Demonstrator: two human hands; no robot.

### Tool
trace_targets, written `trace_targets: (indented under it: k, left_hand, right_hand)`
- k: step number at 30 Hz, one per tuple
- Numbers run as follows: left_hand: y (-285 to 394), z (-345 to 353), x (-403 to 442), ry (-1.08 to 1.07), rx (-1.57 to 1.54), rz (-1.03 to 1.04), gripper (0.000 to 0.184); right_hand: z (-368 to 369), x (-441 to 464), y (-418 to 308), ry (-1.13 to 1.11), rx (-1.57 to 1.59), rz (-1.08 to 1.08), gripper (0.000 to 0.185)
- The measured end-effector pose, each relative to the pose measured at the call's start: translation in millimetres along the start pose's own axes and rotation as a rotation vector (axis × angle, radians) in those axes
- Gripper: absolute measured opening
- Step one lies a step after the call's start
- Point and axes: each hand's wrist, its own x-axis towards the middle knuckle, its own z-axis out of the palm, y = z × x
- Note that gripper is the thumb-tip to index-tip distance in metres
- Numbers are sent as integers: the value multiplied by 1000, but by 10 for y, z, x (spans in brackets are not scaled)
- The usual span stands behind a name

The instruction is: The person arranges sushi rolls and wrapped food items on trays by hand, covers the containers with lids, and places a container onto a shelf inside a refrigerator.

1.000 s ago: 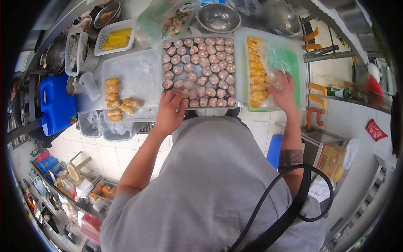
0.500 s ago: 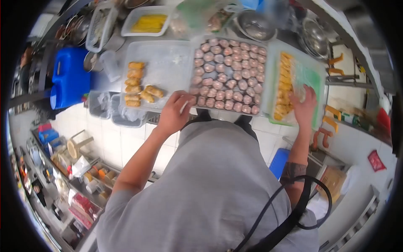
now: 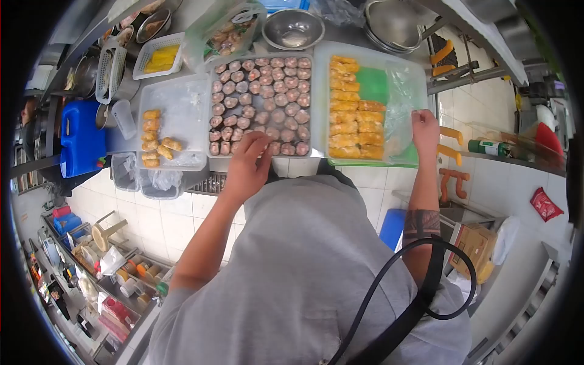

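Note:
My left hand [image 3: 248, 163] is over the lower edge of the middle tray [image 3: 313, 103], its fingers bent and close together beside rows of round meat-filled pieces [image 3: 261, 100]. Whether it holds a piece is hidden. My right hand [image 3: 425, 132] is closed on a clear plastic sheet [image 3: 398, 109] at the right edge of the right tray [image 3: 325, 58]. Two columns of golden rolls [image 3: 358, 128] lie uncovered there, the left one longer, with green [image 3: 372, 84] showing beside them. The left tray [image 3: 176, 97] carries several golden rolls [image 3: 151, 126].
Behind the trays stand a white basket of yellow strips [image 3: 161, 56], a bag of food [image 3: 231, 33] and metal bowls [image 3: 294, 29]. A blue jug [image 3: 82, 140] is at the left. Orange handles [image 3: 450, 134] stick out at the right.
My right hand has moved right and pulled the plastic sheet off the golden rolls, so the second column shows. My left hand stays near the middle tray's lower edge. The view has shifted.

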Motion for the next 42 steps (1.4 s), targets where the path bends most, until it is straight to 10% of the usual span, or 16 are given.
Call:
trace_targets:
  k: [16, 23, 33, 39, 42]
  left_hand:
    - [1102, 885, -50, -201, 86, -47, 38]
    - [1514, 1529, 674, -258, 67, 50, 93]
    - [1199, 2179, 1109, -448, 323, 424, 54]
    - [1376, 1928, 634, -108, -238, 146, 33]
    - [1324, 1703, 344, -131, -818, -446, 35]
  right_hand:
    - [-352, 222, 720, -259, 603, 221, 16]
    - [-301, -344, -9, -367, 321, -586, 13]
    - [-668, -659, 110, -381, 379, -394, 41]
    - [-708, -704, 96, -440, 337, -291, 50]
    - [-430, -753, -117, -676, 498, -106, 46]
